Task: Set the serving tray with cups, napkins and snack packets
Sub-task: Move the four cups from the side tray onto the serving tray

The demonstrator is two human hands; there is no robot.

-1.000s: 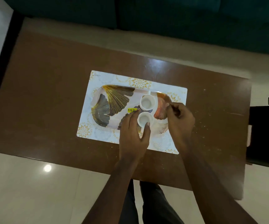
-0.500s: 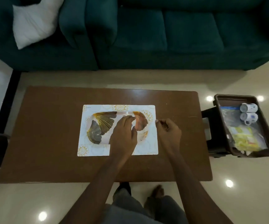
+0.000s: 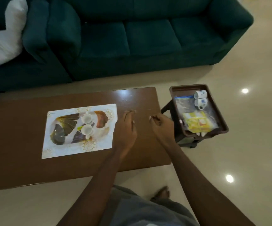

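Left hand (image 3: 126,129) empty, fingers loosely extended, above the bare table top just right of the placemat (image 3: 63,150). Right hand (image 3: 162,125) also empty, fingers half curled, over the table's right end, near the brown bin (image 3: 220,111) but not touching it. Serving tray (image 3: 58,126), leaf-patterned, sits on the placemat on the brown table (image 3: 17,144). Two white cups (image 3: 86,124) stand upright in the tray's middle, one behind the other, almost touching. Brown bin rests on a dark stool (image 3: 187,142) off the table's right end. Inside it: two more white cups with blue print (image 3: 201,99), lying on their sides at the far end; a clear zip bag (image 3: 183,103) under them; yellow snack packets (image 3: 197,122) at the near end. Napkins: cannot pick them out. Nothing blocks the path between right hand and bin; the bin wall is the only edge in the way. Green sofa (image 3: 148,38) behind the table, white cushion (image 3: 3,36) at its left. Bare foot (image 3: 162,192) on the floor below. Versus 0.5 s ago: left hand was on the tray covering the cups, now it's off and both cups show. Right hand has shifted right, from the placemat edge to the table end. Bin contents unchanged.
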